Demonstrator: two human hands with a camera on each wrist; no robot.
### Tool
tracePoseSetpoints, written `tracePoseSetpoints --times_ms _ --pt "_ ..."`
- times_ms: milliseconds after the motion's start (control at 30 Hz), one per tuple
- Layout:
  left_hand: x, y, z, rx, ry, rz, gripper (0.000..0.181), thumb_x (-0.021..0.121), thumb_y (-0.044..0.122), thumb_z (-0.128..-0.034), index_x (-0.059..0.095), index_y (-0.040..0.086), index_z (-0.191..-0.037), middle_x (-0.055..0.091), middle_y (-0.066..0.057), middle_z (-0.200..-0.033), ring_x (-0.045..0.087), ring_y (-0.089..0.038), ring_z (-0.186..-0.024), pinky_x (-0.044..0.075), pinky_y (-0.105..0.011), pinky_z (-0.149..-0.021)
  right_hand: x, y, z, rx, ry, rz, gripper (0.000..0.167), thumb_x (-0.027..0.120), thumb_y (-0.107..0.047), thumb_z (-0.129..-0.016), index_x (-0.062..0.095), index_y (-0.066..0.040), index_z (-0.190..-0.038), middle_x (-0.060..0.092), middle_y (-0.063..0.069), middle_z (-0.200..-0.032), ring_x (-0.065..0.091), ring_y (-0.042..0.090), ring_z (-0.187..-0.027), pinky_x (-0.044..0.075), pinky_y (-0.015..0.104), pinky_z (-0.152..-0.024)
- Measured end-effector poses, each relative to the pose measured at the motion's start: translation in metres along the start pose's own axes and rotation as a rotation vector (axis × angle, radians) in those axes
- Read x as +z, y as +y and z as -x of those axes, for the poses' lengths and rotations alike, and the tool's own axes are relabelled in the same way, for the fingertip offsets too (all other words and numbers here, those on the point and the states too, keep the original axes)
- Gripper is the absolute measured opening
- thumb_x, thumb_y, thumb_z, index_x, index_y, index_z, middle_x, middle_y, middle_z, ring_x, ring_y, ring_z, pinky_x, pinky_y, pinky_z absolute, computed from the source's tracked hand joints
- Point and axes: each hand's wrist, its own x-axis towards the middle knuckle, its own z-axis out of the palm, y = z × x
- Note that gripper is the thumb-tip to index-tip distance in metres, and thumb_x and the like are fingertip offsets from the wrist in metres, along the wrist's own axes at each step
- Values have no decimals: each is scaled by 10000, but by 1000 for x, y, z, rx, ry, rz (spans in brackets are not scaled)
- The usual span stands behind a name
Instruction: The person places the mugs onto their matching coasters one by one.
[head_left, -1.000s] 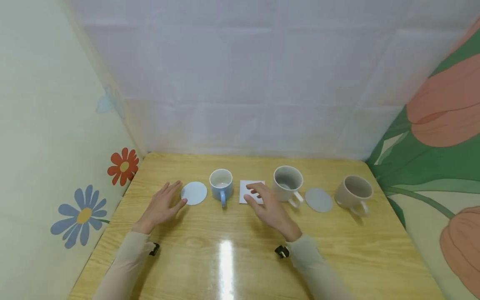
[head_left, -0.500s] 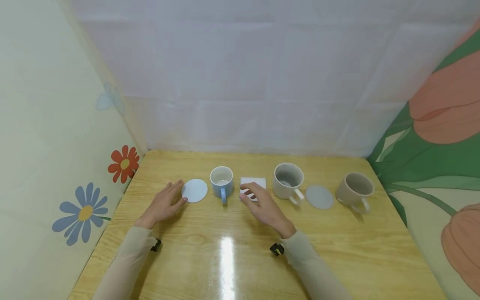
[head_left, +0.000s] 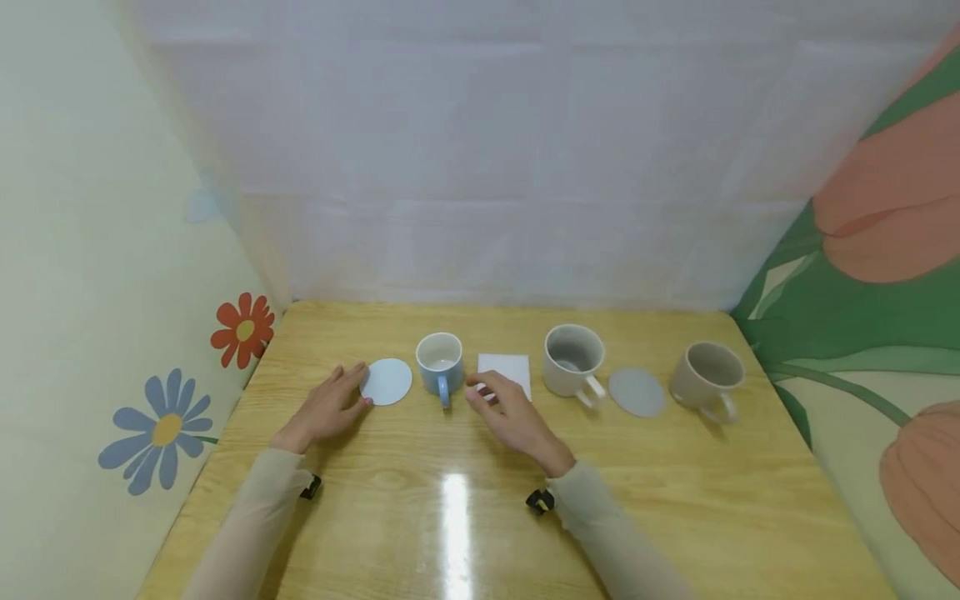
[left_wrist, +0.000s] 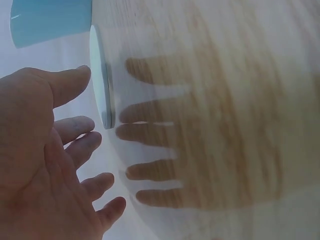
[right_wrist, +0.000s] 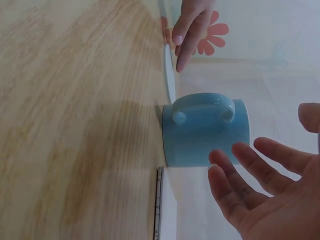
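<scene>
Blue mug (head_left: 435,375) on table (head_left: 375,492); flowered walls (head_left: 82,300)

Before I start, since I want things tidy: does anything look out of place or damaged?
Nothing stands out. The blue mug, white mug and beige mug stand upright, and the pale blue coaster, square coaster and gray coaster lie flat. I see no spill or crack, though the right hand partly hides the square coaster.
</scene>
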Motion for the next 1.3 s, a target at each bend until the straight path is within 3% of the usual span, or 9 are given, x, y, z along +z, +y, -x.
tracePoseSetpoints --times_ms 267,633,1000,1200,1300 --pt "0 0 -2 -7 -20 3 679 636 288 -1080 383 -23 -1627 355 -242 -1697 244 -635 -1535 279 -868 -1135 8 0 -2 -8 4 -10 373 536 -213 -1126 644 66 -1349 703 228 -1311 733 376 -1104 637 460 -931" --pt "-2 6 -3 -15 -30 1 692 650 285 -1074 380 -43 -1620 356 -259 -1691 251 -623 -1538 287 -843 -1154 20 9 -7 78 -29 -24 407 519 -247 -1135 630 44 -1397 686 202 -1391 714 368 -1190 605 510 -1012" --pt "0 4 -2 -30 -46 2 699 650 286 -1071 373 -40 -1625 340 -247 -1704 237 -602 -1555 275 -823 -1179 38 11 -9 123 -35 -84 364 515 -279 -1136 674 -36 -1355 712 161 -1352 688 331 -1232 588 503 -1050" --pt "0 5 -3 -30 -44 8 704 644 292 -1072 364 -33 -1631 331 -234 -1713 227 -594 -1562 264 -825 -1182 44 11 -12 130 -23 -90 340 522 -254 -1133 702 -21 -1303 742 167 -1282 716 332 -1162 593 495 -1031" --pt "-1 6 -3 -30 -45 5 706 643 288 -1071 361 -37 -1631 329 -237 -1712 227 -599 -1560 268 -829 -1177 47 10 -14 150 -34 -154 355 517 -243 -1135 704 21 -1280 761 203 -1201 735 353 -1104 609 491 -1003"
